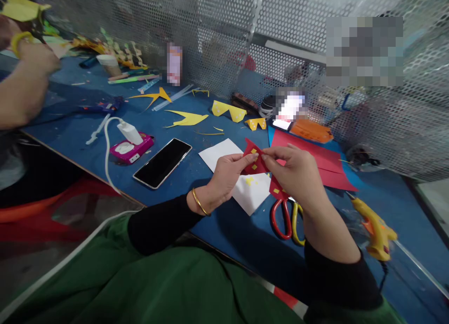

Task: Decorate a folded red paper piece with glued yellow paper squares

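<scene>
Just above a white sheet (219,151) on the blue table (196,226), a small piece of red paper (258,166) with yellow squares is held up between the two hands. It lies to the right of the left hand (228,175), which grips it with the thumb pressed flat on its face near a yellow square. To the left of the right hand (298,172), the same piece meets that hand's thumb and fingertips, closed in a pinch at its upper edge. Below the right hand shows another red part with a yellow square — whether it is joined to the held piece, I cannot tell.

Small yellow scraps (249,180) lie on the white sheet, under the held paper. Scissors (287,219) with one red and one yellow handle rest just below the right hand. Beyond that hand are larger red sheets (315,161), and to its right lies a yellow glue gun (377,225). A dark-screened phone (163,163) lies left of the left hand — well apart from the red piece.
</scene>
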Available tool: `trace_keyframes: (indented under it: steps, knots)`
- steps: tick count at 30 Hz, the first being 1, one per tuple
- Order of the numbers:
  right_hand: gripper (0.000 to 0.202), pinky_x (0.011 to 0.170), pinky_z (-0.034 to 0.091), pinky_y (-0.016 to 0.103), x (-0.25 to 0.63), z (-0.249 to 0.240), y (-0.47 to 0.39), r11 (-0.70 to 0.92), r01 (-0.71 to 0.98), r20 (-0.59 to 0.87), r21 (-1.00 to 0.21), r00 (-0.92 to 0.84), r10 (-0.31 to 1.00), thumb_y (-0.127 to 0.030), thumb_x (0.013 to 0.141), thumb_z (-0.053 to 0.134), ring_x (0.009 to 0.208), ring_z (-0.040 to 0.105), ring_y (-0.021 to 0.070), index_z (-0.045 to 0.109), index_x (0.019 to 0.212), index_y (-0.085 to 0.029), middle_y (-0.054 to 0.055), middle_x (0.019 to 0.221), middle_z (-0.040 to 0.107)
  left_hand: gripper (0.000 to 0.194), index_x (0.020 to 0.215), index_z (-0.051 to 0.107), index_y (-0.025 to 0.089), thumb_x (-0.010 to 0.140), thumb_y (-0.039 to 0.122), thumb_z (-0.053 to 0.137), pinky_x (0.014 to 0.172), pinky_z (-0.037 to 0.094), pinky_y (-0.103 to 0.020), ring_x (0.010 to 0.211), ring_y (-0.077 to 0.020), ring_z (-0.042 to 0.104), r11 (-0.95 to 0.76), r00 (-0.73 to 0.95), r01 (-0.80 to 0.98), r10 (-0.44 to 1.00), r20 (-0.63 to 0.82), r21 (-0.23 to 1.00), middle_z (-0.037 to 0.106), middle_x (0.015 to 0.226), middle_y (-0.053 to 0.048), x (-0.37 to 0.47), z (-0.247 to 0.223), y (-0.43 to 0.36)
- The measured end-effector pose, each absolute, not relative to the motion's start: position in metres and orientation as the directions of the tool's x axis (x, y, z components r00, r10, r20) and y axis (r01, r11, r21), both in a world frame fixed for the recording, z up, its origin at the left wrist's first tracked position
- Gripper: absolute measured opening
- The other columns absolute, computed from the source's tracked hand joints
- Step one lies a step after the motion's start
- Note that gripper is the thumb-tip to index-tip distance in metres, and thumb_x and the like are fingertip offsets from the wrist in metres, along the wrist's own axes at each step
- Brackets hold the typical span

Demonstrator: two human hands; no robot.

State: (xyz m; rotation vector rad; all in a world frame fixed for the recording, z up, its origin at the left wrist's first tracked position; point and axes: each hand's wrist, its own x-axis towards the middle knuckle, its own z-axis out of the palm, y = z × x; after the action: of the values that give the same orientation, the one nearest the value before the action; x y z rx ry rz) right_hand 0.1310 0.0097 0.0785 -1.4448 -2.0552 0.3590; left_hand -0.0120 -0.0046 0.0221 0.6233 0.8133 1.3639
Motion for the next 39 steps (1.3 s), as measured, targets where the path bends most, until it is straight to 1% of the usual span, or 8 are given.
trace_keyframes:
  steps: [4, 7, 12, 15, 19, 28, 35, 39]
  knots:
    - [0.018, 0.084, 0.053, 0.045, 0.132, 0.077, 0.011, 0.406, 0.749, 0.307, -0.524, -0.278, 0.910, -0.030, 0.084, 0.062, 0.079, 0.071, 0.0223, 0.078, 0.090, -0.024, 0.003, 0.087, 0.079, 0.030, 0.075, 0.078, 0.013, 0.064, 0.038, 0.089, 0.077, 0.052, -0.032, 0.072, -0.0150, 0.066, 0.126, 0.023, -0.599, 0.990, -0.141, 0.791, 0.074, 0.073, -0.005, -0.013, 0.024, -0.005]
    - [0.019, 0.084, 0.054, 0.045, 0.134, 0.076, 0.011, 0.407, 0.744, 0.341, -0.530, -0.253, 0.905, -0.026, 0.085, 0.060, 0.080, 0.073, 0.0228, 0.078, 0.091, -0.024, 0.004, 0.090, 0.079, 0.024, 0.074, 0.078, 0.014, 0.067, 0.034, 0.088, 0.075, 0.051, -0.032, 0.071, -0.0153, 0.066, 0.147, 0.026, -0.600, 0.986, -0.165, 0.786, 0.074, 0.072, -0.005, -0.013, 0.026, -0.005]
    - [0.016, 0.087, 0.053, 0.044, 0.140, 0.077, 0.012, 0.471, 0.704, 0.537, -0.532, -0.150, 0.830, -0.028, 0.089, 0.062, 0.090, 0.073, 0.0236, 0.077, 0.097, -0.026, 0.004, 0.095, 0.079, 0.018, 0.070, 0.077, 0.015, 0.074, 0.031, 0.084, 0.073, 0.050, -0.030, 0.070, -0.0146, 0.066, 0.144, -0.027, -0.583, 0.980, -0.197, 0.799, 0.074, 0.073, -0.006, -0.014, 0.029, -0.005]
    - [0.011, 0.089, 0.051, 0.042, 0.140, 0.079, 0.013, 0.583, 0.686, 0.631, -0.435, -0.230, 0.741, -0.025, 0.089, 0.065, 0.090, 0.070, 0.0219, 0.076, 0.090, -0.027, 0.002, 0.092, 0.077, 0.017, 0.070, 0.077, 0.016, 0.075, 0.031, 0.083, 0.071, 0.050, -0.030, 0.069, -0.0142, 0.066, 0.133, -0.055, -0.586, 0.978, -0.202, 0.800, 0.074, 0.073, -0.006, -0.015, 0.030, -0.005]
    - [0.011, 0.089, 0.044, 0.043, 0.134, 0.076, 0.011, 0.649, 0.712, 0.638, -0.269, -0.373, 0.673, -0.025, 0.090, 0.066, 0.084, 0.065, 0.0209, 0.076, 0.086, -0.027, 0.000, 0.081, 0.069, 0.015, 0.068, 0.077, 0.015, 0.076, 0.028, 0.080, 0.074, 0.050, -0.029, 0.068, -0.0126, 0.064, 0.103, -0.068, -0.618, 0.981, -0.184, 0.779, 0.073, 0.071, -0.004, -0.015, 0.032, -0.006]
    - [0.016, 0.085, 0.040, 0.040, 0.124, 0.064, 0.011, 0.630, 0.777, 0.689, 0.013, -0.463, 0.558, -0.026, 0.095, 0.061, 0.079, 0.060, 0.0196, 0.072, 0.085, -0.023, 0.002, 0.080, 0.065, 0.019, 0.064, 0.073, 0.015, 0.078, 0.027, 0.077, 0.076, 0.049, -0.029, 0.066, -0.0112, 0.061, 0.119, -0.037, -0.643, 0.982, -0.185, 0.757, 0.069, 0.067, -0.002, -0.017, 0.034, -0.007]
    - [0.017, 0.087, 0.038, 0.040, 0.120, 0.063, 0.011, 0.575, 0.768, 0.659, 0.282, -0.591, 0.465, -0.025, 0.098, 0.056, 0.079, 0.053, 0.0208, 0.067, 0.086, -0.021, 0.004, 0.081, 0.065, 0.020, 0.068, 0.072, 0.015, 0.078, 0.032, 0.078, 0.074, 0.047, -0.029, 0.069, -0.0117, 0.059, 0.143, -0.036, -0.620, 0.977, -0.211, 0.771, 0.068, 0.072, -0.002, -0.017, 0.029, -0.004]
    - [0.020, 0.086, 0.038, 0.039, 0.118, 0.059, 0.012, 0.521, 0.785, 0.643, 0.335, -0.595, 0.482, -0.018, 0.099, 0.050, 0.078, 0.048, 0.0215, 0.065, 0.085, -0.021, 0.006, 0.082, 0.063, 0.021, 0.068, 0.070, 0.016, 0.079, 0.033, 0.077, 0.077, 0.047, -0.030, 0.072, -0.0126, 0.060, 0.154, -0.025, -0.611, 0.977, -0.213, 0.776, 0.068, 0.073, -0.002, -0.018, 0.025, -0.004]
